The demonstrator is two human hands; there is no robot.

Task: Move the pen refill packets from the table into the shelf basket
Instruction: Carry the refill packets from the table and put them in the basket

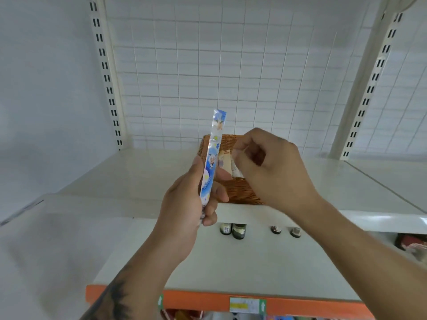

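My left hand (pixel 196 199) grips the lower part of a long blue pen refill packet (pixel 213 155) and holds it upright in front of the shelf. A brown wicker basket (pixel 240 192) stands on the white shelf behind my hands. Inside it lies at least one packet (pixel 225 161) with an orange top. My right hand (pixel 270 169) hovers over the basket with its fingers curled and pinched on something pale and blurred over the basket; I cannot make out what it is.
The white shelf (pixel 346 181) runs left and right of the basket, backed by a wire grid panel (pixel 208 77). On the lower shelf (pixel 231 262) stand two dark bottles (pixel 233 230) and two small round items (pixel 285 230). An orange price rail (pixel 208 301) edges it.
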